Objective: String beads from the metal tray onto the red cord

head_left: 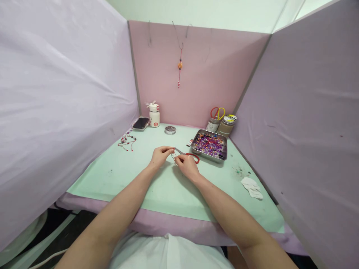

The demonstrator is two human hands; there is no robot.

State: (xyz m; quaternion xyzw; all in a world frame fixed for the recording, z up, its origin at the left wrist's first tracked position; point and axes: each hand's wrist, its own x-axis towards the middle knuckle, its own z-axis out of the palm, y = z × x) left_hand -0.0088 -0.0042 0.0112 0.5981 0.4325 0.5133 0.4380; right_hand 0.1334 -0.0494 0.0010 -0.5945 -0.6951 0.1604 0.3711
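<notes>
Over the middle of the green table top, my left hand [160, 156] pinches a thin red cord [174, 152] between thumb and fingertips. My right hand [187, 165] is closed on the same cord a little lower and to the right, and a loop of it shows between the two hands. Scissors with red handles [196, 158] lie just behind my right hand, their blades pointing left toward my fingertips. Beyond them sits a metal tray [209, 158] of purple, red and orange beads. The knot or bead in my fingers is too small to make out.
Strung bead cords [127, 142] lie at left, near a phone [141, 123] and a white bottle [154, 116]. A small round case [170, 130] stands at the back. Jars [226, 127] stand behind the tray; a crumpled tissue [252, 187] lies right. A beaded pendant [180, 65] hangs on the pink wall.
</notes>
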